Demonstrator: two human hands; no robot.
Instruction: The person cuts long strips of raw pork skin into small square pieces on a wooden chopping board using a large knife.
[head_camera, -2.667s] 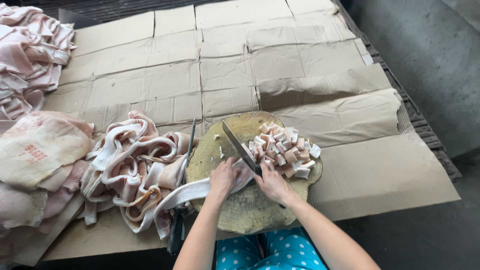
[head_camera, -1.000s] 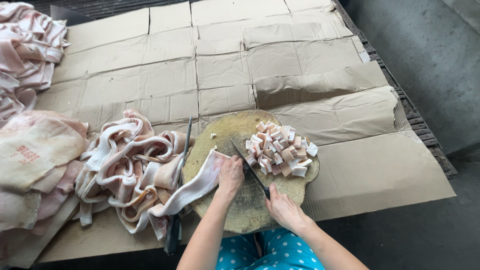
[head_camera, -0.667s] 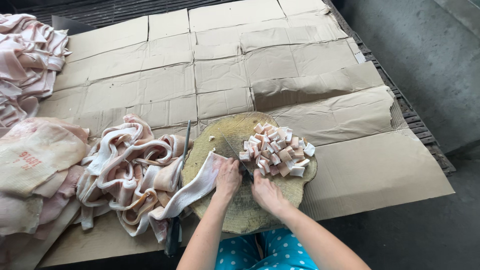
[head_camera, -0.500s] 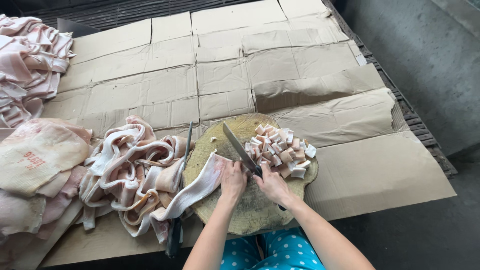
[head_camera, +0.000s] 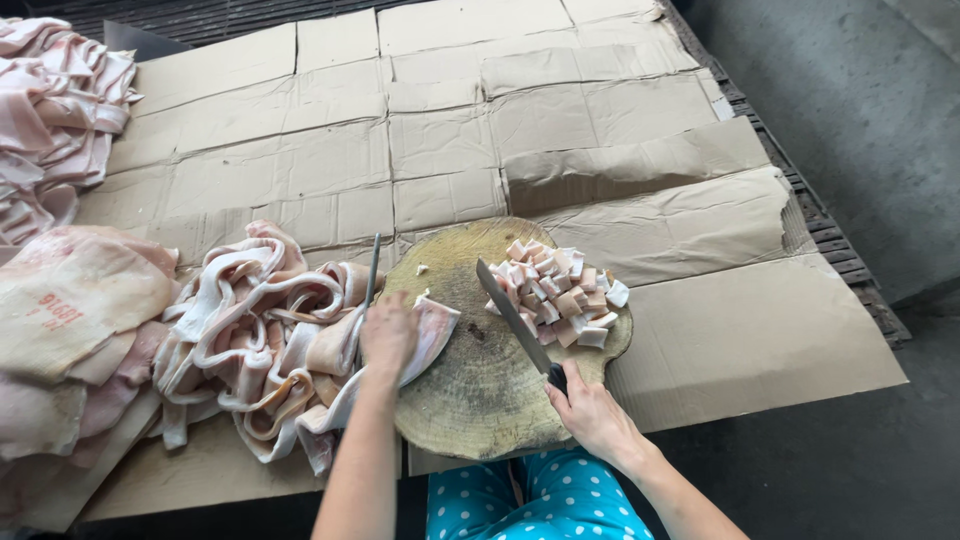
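A round wooden chopping block (head_camera: 480, 400) lies at the table's near edge. My right hand (head_camera: 590, 415) grips the dark handle of a long knife (head_camera: 512, 318), whose blade points up and left over the block beside a heap of cut pale meat cubes (head_camera: 560, 295). My left hand (head_camera: 388, 335) presses down on a long strip of pale fatty meat (head_camera: 432, 330) that drapes from the block's left edge onto the table.
A pile of meat strips (head_camera: 250, 330) lies left of the block, with a thin metal rod (head_camera: 370, 275) beside it. Large skin slabs (head_camera: 70, 320) and more meat (head_camera: 50, 110) sit far left. Flattened cardboard (head_camera: 450, 110) covers the table. My blue dotted trousers (head_camera: 520, 500) show below.
My left hand slid left along the strip to the block's left edge. My right hand drew back toward me, with the knife raised off the cubes.
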